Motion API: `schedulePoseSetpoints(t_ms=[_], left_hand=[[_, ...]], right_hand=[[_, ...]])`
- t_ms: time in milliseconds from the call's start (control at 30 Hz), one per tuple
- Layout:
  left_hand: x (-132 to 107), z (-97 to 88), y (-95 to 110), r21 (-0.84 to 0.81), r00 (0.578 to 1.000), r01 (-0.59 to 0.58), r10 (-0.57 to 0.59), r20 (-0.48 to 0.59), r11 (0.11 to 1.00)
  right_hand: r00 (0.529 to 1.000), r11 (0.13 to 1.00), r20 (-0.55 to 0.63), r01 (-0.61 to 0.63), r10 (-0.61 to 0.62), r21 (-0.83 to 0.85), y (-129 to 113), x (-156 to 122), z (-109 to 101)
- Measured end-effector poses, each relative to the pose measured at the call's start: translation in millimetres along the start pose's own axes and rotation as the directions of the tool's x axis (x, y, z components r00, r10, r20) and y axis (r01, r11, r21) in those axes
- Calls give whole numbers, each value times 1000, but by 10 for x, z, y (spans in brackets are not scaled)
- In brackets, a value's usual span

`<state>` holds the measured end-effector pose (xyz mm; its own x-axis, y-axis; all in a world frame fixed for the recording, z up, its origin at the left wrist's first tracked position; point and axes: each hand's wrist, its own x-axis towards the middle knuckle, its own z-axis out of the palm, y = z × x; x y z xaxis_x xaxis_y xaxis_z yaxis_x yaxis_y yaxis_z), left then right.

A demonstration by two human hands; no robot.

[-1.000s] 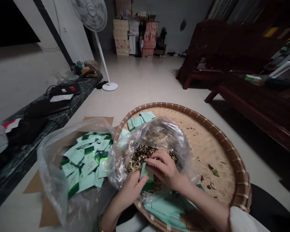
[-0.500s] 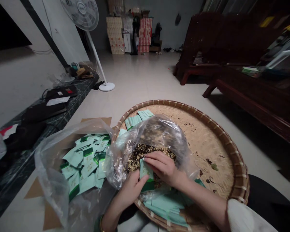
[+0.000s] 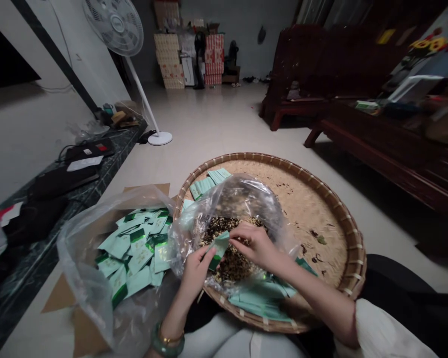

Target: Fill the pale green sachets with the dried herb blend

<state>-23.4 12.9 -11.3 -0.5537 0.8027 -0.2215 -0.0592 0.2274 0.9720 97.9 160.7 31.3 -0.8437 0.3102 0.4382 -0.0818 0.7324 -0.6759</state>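
My left hand (image 3: pixel 194 271) pinches a small mint-green sachet (image 3: pixel 218 247) and holds it tilted over a clear plastic bag (image 3: pixel 242 201) of dark loose tea (image 3: pixel 229 261). My right hand (image 3: pixel 256 244) has its fingers closed at the sachet's open top, inside the bag. The bag lies in a round woven bamboo tray (image 3: pixel 332 204) resting on my lap. More green sachets (image 3: pixel 259 301) lie flat at the tray's near edge, and a row of them (image 3: pixel 209 181) sits at its far left.
A large clear bag of filled green sachets (image 3: pixel 134 248) lies left on cardboard (image 3: pixel 59 296). A standing fan (image 3: pixel 115 25), a dark ledge with black devices (image 3: pixel 63 174), stacked boxes (image 3: pixel 171 59) and dark wooden furniture (image 3: pixel 377 139) surround the tiled floor.
The sachet has been lifted and tilted from flat against the tea to upright between both hands. My right hand moved up to its top. The view shifted slightly right.
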Motion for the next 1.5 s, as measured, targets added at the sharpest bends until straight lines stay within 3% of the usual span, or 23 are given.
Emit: schedulePoseSetpoints(t_ms=[167,300,433,600,700,767,867,933,1000,1033,1100,1200,1400,1500], left_hand=[[-3,32,-37,-21,999,15,-14,30,1000],[14,-15,-22,23,997,37,-39,63,999],[15,-74,-2,201,989,-97,72,128,975],[26,-146,-43,289,988,-88,48,144,953],[31,-217,-73,375,990,-108,66,123,921],[24,-266,-85,442,979,-153,73,193,884],[-2,-303,-102,545,961,-258,155,229,798],[-31,-280,-108,651,928,-350,343,145,673],[-65,-213,-106,769,825,-422,556,105,481],[-80,-168,-103,809,778,-445,613,137,385],[-101,-80,-97,805,730,-533,623,282,261],[-103,2,-109,740,707,-613,611,356,278],[-96,65,-185,706,731,-600,616,294,376],[-73,106,-187,716,713,-586,661,233,380]], right_hand=[[997,997,33,-70,69,20,-49,-39,-10],[965,959,149,-238,215,158,-46,-86,-66],[920,900,316,-324,230,290,25,-118,-40],[910,849,233,-406,343,338,91,-149,20],[848,675,372,-527,377,517,90,-202,49],[783,531,515,-618,349,579,101,-241,86],[726,465,580,-685,369,561,145,-280,158],[716,484,549,-697,430,530,167,-293,201],[733,553,492,-678,470,484,162,-300,227],[755,603,457,-653,471,458,148,-302,234],[812,701,391,-577,434,420,109,-306,238],[860,755,347,-500,374,424,70,-323,245],[806,759,413,-565,424,323,1,-350,268],[818,801,421,-528,391,281,-102,-291,126]])
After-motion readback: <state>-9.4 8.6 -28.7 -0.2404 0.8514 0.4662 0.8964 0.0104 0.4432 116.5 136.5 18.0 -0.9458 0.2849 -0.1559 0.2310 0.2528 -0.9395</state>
